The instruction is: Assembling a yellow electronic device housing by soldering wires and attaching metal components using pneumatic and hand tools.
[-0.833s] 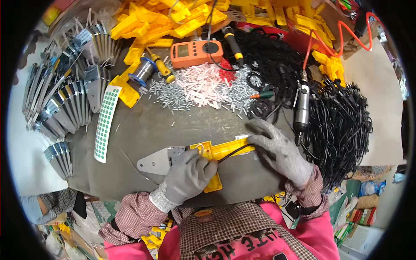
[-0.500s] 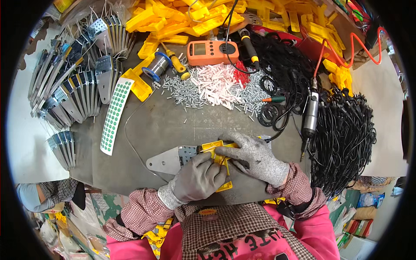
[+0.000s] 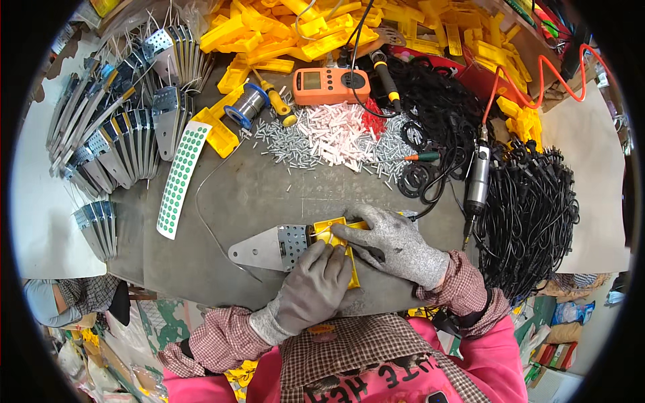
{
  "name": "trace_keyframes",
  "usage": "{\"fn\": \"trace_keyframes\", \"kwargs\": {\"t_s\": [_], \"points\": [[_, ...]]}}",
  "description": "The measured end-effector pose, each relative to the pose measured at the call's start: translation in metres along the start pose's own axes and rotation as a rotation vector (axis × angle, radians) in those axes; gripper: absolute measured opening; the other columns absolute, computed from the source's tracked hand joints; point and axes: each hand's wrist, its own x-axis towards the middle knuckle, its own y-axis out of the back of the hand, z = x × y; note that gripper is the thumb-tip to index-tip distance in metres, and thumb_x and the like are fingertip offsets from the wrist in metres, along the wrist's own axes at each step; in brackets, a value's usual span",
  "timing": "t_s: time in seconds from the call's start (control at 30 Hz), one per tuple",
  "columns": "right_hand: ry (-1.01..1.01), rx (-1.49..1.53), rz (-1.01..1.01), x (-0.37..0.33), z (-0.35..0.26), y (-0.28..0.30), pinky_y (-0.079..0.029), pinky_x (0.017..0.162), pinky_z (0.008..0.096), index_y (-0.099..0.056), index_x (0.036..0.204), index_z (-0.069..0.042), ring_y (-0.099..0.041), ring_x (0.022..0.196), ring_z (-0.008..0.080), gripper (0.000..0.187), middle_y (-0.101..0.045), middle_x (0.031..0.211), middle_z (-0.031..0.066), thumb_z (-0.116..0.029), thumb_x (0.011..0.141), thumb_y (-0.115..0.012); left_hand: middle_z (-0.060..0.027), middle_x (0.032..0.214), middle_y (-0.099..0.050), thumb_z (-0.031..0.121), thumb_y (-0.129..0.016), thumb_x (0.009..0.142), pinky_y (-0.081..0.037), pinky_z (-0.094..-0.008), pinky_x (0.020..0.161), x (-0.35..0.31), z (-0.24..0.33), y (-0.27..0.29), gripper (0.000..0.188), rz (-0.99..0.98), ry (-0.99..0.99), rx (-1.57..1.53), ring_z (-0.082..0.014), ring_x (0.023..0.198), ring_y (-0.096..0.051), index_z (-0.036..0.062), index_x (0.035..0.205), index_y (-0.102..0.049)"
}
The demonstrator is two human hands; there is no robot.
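A yellow plastic housing [image 3: 325,229], open on its upper side, lies at the near middle of the bench. From its left end sticks out a flat, tapered metal plate [image 3: 258,250] with a perforated part next to the housing. A thin white wire shows inside the housing. My left hand [image 3: 312,285], in a grey glove, has its fingers pressed together on the housing's near side. My right hand [image 3: 398,250], also gloved, grips the housing from the right, with forefinger and thumb over it. The fingertips hide part of the inside. A black cord [image 3: 424,211] leads off beyond my right hand.
Behind lie silver screws [image 3: 293,146], pale pink sleeves [image 3: 334,131], an orange multimeter [image 3: 331,86] and a solder spool [image 3: 247,104]. A green-dotted sticker sheet [image 3: 181,180] and metal plates [image 3: 121,151] are left. A powered screwdriver [image 3: 479,174] and black cords [image 3: 531,221] lie right; yellow housings [image 3: 289,30] are piled far back.
My left hand has shifted slightly nearer to me and its fingers have straightened, uncovering more of the perforated plate. My right hand stays almost in place on the housing.
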Motion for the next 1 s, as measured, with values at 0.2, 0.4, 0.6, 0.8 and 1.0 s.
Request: {"fn": "trace_keyframes", "kwargs": {"t_s": [0.2,0.4,0.6,0.8,1.0], "points": [[-0.018,-0.144,-0.062,-0.005,0.0,0.006,-0.054,0.076,0.039,-0.055,0.139,-0.024,-0.065,0.094,0.0333,0.058,-0.056,0.116,0.0147,-0.01,0.083,-0.062,-0.0203,0.116,-0.064,0.042,-0.08,0.064,-0.046,-0.0479,0.095,0.005,-0.005,-0.002,0.069,-0.007,-0.013,-0.102,-0.0332,0.103,-0.062,-0.0058,0.11,-0.062],[-0.124,0.215,-0.321,0.002,0.012,0.063,-0.055,0.085,0.0408,-0.064,0.123,-0.01,-0.068,0.1,0.0333,0.035,-0.063,0.117,0.0201,-0.01,0.09,-0.052,-0.0175,0.119,-0.062,0.047,-0.081,0.066,-0.044,-0.0512,0.092,-0.006,-0.007,-0.012,0.072,0.03,0.0,-0.009,-0.0312,0.104,-0.06,-0.0047,0.112,-0.063],[-0.977,-0.689,0.151,-0.086,0.164,0.298,-0.054,0.086,0.0429,-0.073,0.102,-0.002,-0.071,0.095,0.0332,0.032,-0.073,0.101,0.0192,-0.023,0.084,-0.056,-0.0192,0.123,-0.059,0.044,-0.075,0.078,-0.03,-0.0736,0.104,-0.024,-0.003,-0.024,0.063,0.06,-0.004,-0.002,-0.0358,0.111,-0.058,-0.0003,0.121,-0.059],[-1.214,-0.73,0.201,-0.143,0.264,0.328,-0.052,0.091,0.0441,-0.069,0.113,-0.001,-0.067,0.109,0.0334,0.04,-0.068,0.116,0.0219,-0.032,0.09,-0.059,-0.0135,0.131,-0.057,0.053,-0.069,0.083,-0.027,-0.0741,0.105,-0.049,-0.005,-0.049,0.066,-0.099,0.081,0.059,-0.0313,0.116,-0.055,0.0049,0.128,-0.06],[-1.296,-0.701,0.16,-0.072,0.276,0.337,-0.052,0.091,0.0441,-0.068,0.115,-0.002,-0.066,0.109,0.0332,0.042,-0.068,0.118,0.0216,-0.034,0.09,-0.06,-0.0073,0.129,-0.06,0.053,-0.067,0.086,-0.038,-0.0684,0.1,-0.047,-0.009,-0.041,0.054,0.005,0.002,0.148,-0.0259,0.114,-0.057,0.0112,0.119,-0.062]]}}
